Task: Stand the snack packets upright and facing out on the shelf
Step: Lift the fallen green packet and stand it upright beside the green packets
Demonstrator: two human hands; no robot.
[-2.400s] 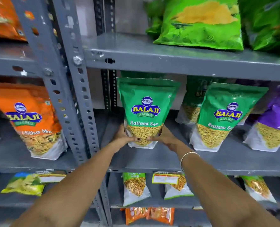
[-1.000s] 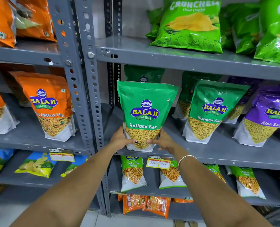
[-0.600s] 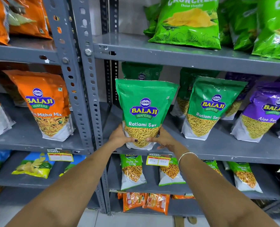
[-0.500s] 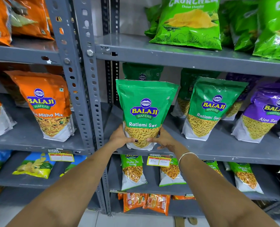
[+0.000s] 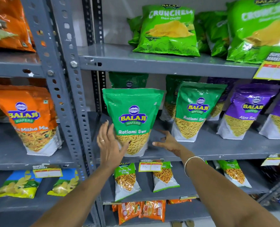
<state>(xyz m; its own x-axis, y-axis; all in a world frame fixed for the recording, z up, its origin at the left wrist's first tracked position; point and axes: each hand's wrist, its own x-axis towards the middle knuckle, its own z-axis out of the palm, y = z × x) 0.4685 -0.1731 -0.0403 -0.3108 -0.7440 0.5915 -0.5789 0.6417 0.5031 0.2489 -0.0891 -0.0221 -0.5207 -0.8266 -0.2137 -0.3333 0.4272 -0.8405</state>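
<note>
In the head view, the green Ratlami Sev pouch (image 5: 132, 122) stands upright at the front edge of the middle shelf (image 5: 218, 149), label facing out. The left hand (image 5: 109, 145) is spread open beside its lower left corner, blurred, holding nothing; whether it touches is unclear. The right hand (image 5: 167, 141) is open and empty, just right of the pouch. The pouch looks light, slick and crushable, best steadied by both lower side edges.
</note>
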